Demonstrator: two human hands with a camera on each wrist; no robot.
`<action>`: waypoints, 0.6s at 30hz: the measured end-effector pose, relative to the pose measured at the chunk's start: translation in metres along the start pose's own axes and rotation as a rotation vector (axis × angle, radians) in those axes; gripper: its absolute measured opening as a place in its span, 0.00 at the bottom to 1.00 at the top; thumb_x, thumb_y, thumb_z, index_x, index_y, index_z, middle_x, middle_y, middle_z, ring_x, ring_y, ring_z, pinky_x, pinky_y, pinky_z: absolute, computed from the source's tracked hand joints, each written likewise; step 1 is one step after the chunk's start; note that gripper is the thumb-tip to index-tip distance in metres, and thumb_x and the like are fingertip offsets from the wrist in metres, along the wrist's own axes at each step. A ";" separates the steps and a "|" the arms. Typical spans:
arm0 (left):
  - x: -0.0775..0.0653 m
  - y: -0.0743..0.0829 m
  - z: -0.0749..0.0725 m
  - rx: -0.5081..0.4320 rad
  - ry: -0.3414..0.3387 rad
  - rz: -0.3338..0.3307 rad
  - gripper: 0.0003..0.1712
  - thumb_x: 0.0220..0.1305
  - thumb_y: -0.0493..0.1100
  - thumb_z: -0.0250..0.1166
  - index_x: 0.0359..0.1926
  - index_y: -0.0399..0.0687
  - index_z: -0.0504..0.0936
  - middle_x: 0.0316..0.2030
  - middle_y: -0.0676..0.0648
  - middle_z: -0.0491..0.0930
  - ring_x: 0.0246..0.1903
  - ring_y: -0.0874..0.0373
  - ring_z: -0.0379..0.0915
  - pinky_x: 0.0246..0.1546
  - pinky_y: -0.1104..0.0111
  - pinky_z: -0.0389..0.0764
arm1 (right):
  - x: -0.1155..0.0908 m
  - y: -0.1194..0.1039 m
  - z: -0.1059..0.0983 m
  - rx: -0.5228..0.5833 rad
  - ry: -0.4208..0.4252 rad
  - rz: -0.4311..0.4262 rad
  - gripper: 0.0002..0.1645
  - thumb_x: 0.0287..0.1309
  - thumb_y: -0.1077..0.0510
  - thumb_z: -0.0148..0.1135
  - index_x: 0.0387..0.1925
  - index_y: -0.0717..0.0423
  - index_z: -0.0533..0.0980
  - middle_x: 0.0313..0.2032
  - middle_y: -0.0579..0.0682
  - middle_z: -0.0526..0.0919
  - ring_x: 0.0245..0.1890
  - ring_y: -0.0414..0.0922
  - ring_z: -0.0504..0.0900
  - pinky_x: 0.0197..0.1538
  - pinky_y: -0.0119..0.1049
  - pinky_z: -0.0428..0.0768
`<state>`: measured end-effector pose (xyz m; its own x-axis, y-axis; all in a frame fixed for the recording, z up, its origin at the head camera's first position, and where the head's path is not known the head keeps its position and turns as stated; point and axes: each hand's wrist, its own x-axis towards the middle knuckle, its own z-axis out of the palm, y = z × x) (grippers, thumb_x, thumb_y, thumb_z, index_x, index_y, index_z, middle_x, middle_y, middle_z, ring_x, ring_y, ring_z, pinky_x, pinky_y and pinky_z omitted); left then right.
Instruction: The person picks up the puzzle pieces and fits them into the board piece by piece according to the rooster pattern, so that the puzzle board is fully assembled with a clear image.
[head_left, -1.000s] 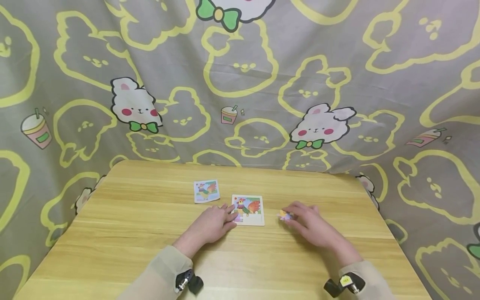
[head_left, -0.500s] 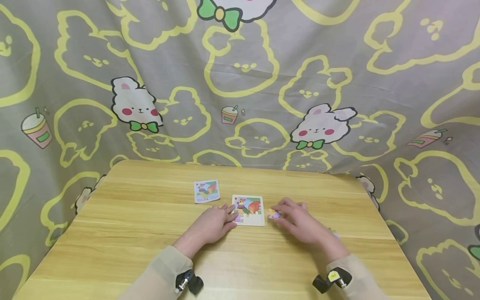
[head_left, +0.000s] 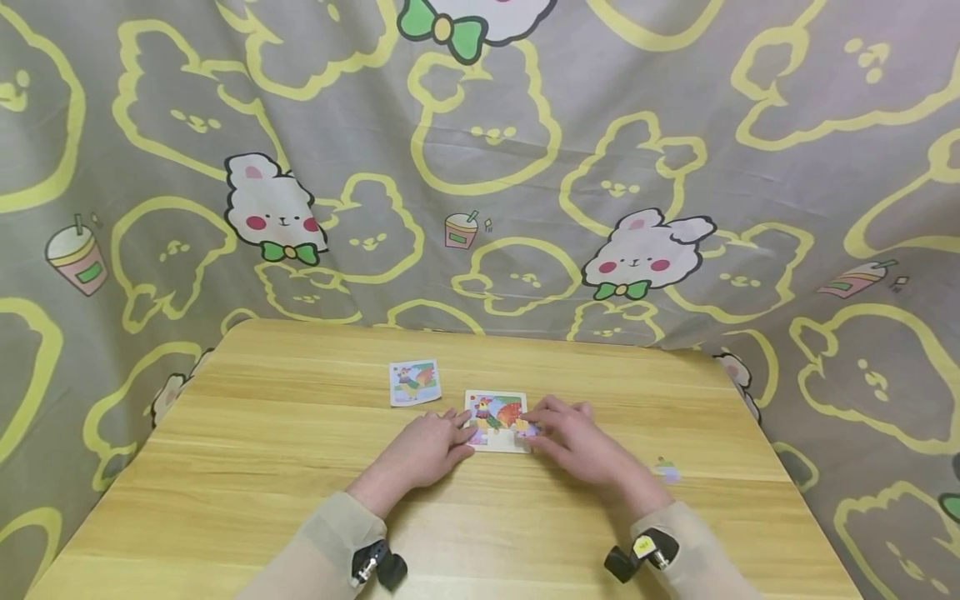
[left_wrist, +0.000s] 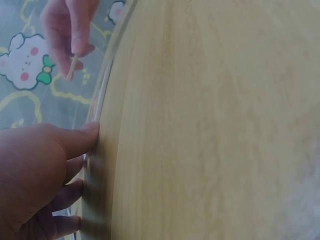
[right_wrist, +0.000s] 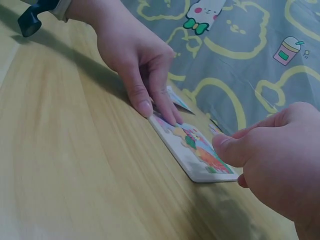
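A square jigsaw puzzle (head_left: 501, 444) showing a rooster lies mid-table, with a white gap along its lower part. My left hand (head_left: 429, 452) rests on its left edge, thumb at the near corner and fingertips pressing on the board. Between thumb and fingers my right hand (head_left: 576, 447) pinches a yellow and purple puzzle piece (head_left: 523, 428), which overlaps the puzzle's lower right part in the head view. In the left wrist view that piece appears edge-on as a thin strip (left_wrist: 73, 66). The right wrist view shows the puzzle board (right_wrist: 176, 150) lying flat between both hands.
A paper picture card (head_left: 415, 382) with the same rooster lies behind and left of the puzzle. One loose puzzle piece (head_left: 667, 470), green and purple, sits to the right, beyond my right wrist. A patterned curtain (head_left: 360, 125) hangs behind the wooden table (head_left: 300, 375).
My right hand has moved left with the pinched piece, from beside the puzzle to over its lower right. The loose piece at right has come into sight. The left hand stays put.
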<state>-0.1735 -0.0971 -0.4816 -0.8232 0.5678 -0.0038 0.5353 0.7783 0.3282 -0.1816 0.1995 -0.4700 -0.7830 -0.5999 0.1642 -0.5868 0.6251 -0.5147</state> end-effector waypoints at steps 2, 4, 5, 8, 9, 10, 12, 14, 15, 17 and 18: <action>0.000 0.000 0.000 0.000 0.000 -0.001 0.25 0.79 0.53 0.62 0.69 0.47 0.82 0.72 0.43 0.73 0.71 0.38 0.68 0.70 0.44 0.69 | 0.003 -0.001 0.004 -0.004 0.001 -0.006 0.22 0.73 0.52 0.67 0.63 0.55 0.83 0.51 0.41 0.79 0.41 0.36 0.76 0.52 0.45 0.61; 0.000 -0.001 0.000 -0.001 0.000 -0.001 0.25 0.79 0.53 0.62 0.69 0.47 0.82 0.72 0.43 0.73 0.71 0.38 0.68 0.70 0.44 0.69 | 0.007 -0.002 0.008 -0.007 0.005 -0.014 0.22 0.73 0.52 0.68 0.63 0.55 0.83 0.51 0.41 0.79 0.40 0.37 0.75 0.51 0.45 0.60; 0.000 -0.001 0.000 -0.001 0.000 -0.002 0.25 0.79 0.53 0.62 0.69 0.47 0.82 0.72 0.43 0.73 0.71 0.37 0.68 0.70 0.44 0.69 | 0.008 -0.002 0.010 -0.007 0.005 -0.019 0.22 0.73 0.51 0.68 0.63 0.54 0.83 0.50 0.41 0.79 0.40 0.38 0.75 0.52 0.44 0.60; 0.000 -0.001 0.001 -0.007 -0.001 -0.003 0.25 0.79 0.53 0.62 0.69 0.47 0.82 0.73 0.43 0.73 0.71 0.37 0.68 0.70 0.44 0.69 | 0.012 -0.002 0.015 -0.008 0.015 -0.035 0.22 0.73 0.51 0.68 0.63 0.54 0.83 0.52 0.42 0.80 0.42 0.39 0.76 0.51 0.45 0.59; 0.000 -0.001 0.001 -0.009 -0.002 -0.004 0.25 0.79 0.53 0.62 0.69 0.47 0.82 0.73 0.43 0.73 0.71 0.37 0.68 0.70 0.43 0.69 | 0.013 -0.003 0.017 -0.002 0.018 -0.038 0.22 0.73 0.52 0.68 0.63 0.54 0.83 0.52 0.43 0.80 0.42 0.40 0.77 0.50 0.45 0.59; 0.000 -0.001 0.001 -0.010 -0.002 -0.004 0.25 0.79 0.53 0.62 0.69 0.47 0.82 0.73 0.43 0.73 0.71 0.37 0.68 0.70 0.43 0.69 | 0.014 -0.003 0.018 0.001 0.021 -0.042 0.22 0.73 0.52 0.68 0.63 0.54 0.83 0.53 0.43 0.80 0.43 0.41 0.78 0.50 0.45 0.59; 0.000 -0.001 0.001 -0.009 -0.002 -0.004 0.25 0.79 0.53 0.62 0.69 0.47 0.82 0.73 0.43 0.72 0.71 0.37 0.68 0.70 0.43 0.69 | 0.016 -0.004 0.022 0.000 0.029 -0.044 0.22 0.72 0.51 0.68 0.63 0.54 0.83 0.54 0.43 0.80 0.46 0.41 0.78 0.50 0.46 0.59; 0.000 -0.002 0.002 -0.003 -0.001 -0.001 0.25 0.79 0.53 0.62 0.69 0.47 0.82 0.73 0.43 0.72 0.72 0.38 0.68 0.70 0.43 0.69 | 0.018 -0.004 0.024 -0.004 0.032 -0.037 0.22 0.72 0.51 0.69 0.62 0.54 0.83 0.55 0.43 0.80 0.46 0.40 0.78 0.50 0.46 0.58; 0.000 -0.002 0.002 -0.001 0.000 0.000 0.25 0.79 0.53 0.62 0.69 0.48 0.82 0.73 0.43 0.72 0.72 0.38 0.68 0.70 0.44 0.68 | 0.019 -0.005 0.026 -0.009 0.032 -0.033 0.22 0.72 0.51 0.69 0.62 0.54 0.83 0.54 0.43 0.80 0.44 0.39 0.78 0.51 0.46 0.58; 0.000 -0.002 0.002 0.000 0.000 0.002 0.25 0.80 0.53 0.62 0.70 0.48 0.81 0.73 0.43 0.72 0.72 0.38 0.67 0.71 0.44 0.68 | 0.019 -0.005 0.029 -0.017 0.031 -0.026 0.21 0.72 0.51 0.69 0.61 0.53 0.83 0.54 0.43 0.80 0.43 0.39 0.76 0.51 0.47 0.58; 0.000 -0.002 0.003 -0.003 0.000 0.003 0.25 0.79 0.53 0.62 0.70 0.48 0.81 0.73 0.43 0.72 0.72 0.38 0.67 0.71 0.43 0.68 | 0.020 -0.005 0.030 -0.019 0.026 -0.025 0.21 0.72 0.51 0.69 0.61 0.54 0.83 0.53 0.43 0.80 0.42 0.39 0.75 0.51 0.47 0.58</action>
<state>-0.1737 -0.0981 -0.4848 -0.8213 0.5705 -0.0030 0.5375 0.7754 0.3314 -0.1876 0.1692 -0.4895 -0.7728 -0.6026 0.1990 -0.6102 0.6194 -0.4940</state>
